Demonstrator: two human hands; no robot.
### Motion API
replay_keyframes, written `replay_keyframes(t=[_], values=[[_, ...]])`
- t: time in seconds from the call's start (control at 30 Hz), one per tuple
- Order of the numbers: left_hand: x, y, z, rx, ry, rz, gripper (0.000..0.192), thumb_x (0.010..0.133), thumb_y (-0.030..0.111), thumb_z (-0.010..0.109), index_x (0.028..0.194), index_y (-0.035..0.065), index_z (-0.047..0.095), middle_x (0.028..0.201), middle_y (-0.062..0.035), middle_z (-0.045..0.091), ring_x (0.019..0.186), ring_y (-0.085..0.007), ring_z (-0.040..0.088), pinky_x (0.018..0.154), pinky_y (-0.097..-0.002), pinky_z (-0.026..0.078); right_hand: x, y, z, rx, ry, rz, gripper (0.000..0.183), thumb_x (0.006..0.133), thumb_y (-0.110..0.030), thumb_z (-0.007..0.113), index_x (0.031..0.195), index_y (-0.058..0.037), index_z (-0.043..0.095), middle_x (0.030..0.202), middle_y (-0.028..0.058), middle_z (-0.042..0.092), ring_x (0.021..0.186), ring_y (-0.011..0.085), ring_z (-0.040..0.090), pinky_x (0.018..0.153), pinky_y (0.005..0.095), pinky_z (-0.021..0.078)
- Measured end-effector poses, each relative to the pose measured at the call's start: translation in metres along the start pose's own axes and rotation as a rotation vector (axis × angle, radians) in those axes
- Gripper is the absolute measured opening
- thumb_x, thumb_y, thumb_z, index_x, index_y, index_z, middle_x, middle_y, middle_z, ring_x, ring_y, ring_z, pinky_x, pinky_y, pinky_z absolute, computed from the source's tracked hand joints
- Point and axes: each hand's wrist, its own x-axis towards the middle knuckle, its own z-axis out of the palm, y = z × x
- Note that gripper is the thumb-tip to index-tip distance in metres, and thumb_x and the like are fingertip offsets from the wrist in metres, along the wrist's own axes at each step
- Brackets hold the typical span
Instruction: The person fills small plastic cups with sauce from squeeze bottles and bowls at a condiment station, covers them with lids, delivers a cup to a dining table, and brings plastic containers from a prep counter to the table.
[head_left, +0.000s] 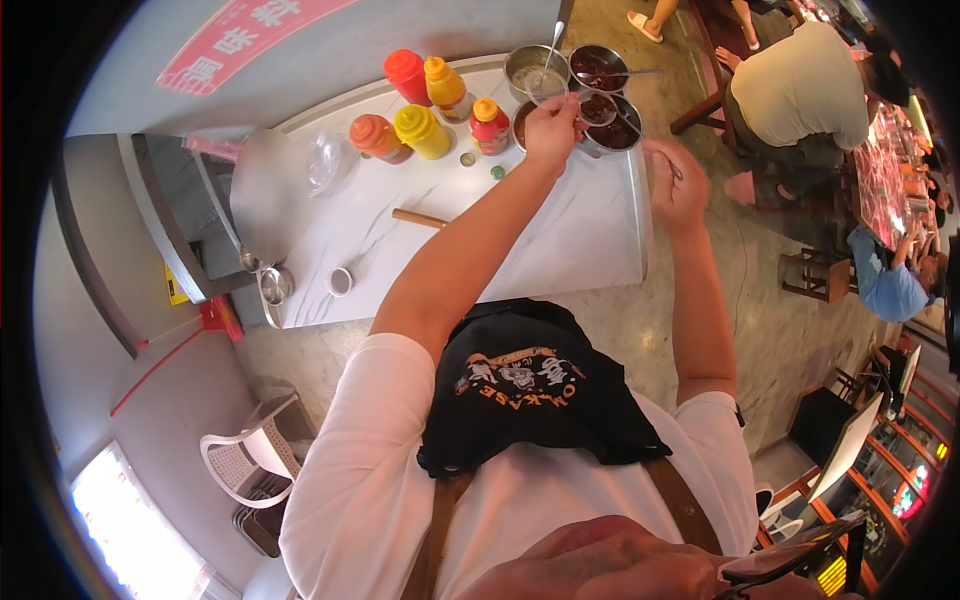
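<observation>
My left hand (551, 135) grips small clear plastic cups above a cluster of steel bowls. One clear cup (546, 88) shows no sauce that I can make out; the other cup (598, 109) has dark sauce in it or behind it. My right hand (679, 180), off the table's right end, is closed on the handle of a metal spoon (628, 126) that reaches to a bowl of dark sauce (621, 139). Behind it sits a bowl of dark red sauce (592, 58) with a spoon. A steel bowl (513, 66) with pale contents also holds a spoon. My left hand partly hides a brown sauce bowl (519, 124).
Several squeeze bottles (421, 131) stand left of the bowls on the white marbled table (570, 232). A wooden stick (418, 218), a small cup (340, 282), a steel cup (276, 285) and clear plastic containers (330, 165) lie leftward. A seated person (799, 90) is beyond the right end.
</observation>
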Motion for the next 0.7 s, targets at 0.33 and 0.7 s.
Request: replay_keyframes(t=[0.33,0.7], values=[[-0.001,0.005,-0.009,0.047,0.011,0.02,0.025,0.094,0.023,0.059,0.106,0.0013,0.065,0.078,-0.0026,0.065,0.061,-0.0085,0.058,0.052,-0.0216,0.046,-0.001,0.028,-0.001,0.634,0.393,0.463,0.028,0.101,-0.019,0.043,0.103,0.0054,0.057,0.09,0.0132,0.067,0.078,0.0177,0.064,0.074,0.0292,0.0531],[0.0,0.01,-0.019,0.156,0.056,0.087,0.028,0.094,0.022,0.061,0.11,0.0006,0.065,0.083,-0.0027,0.066,0.061,-0.0085,0.058,0.053,-0.022,0.047,-0.048,0.097,0.05,0.358,0.118,0.532,0.027,0.1,-0.022,0.048,0.104,0.002,0.059,0.084,0.013,0.068,0.074,0.0169,0.065,0.07,0.0279,0.0535]])
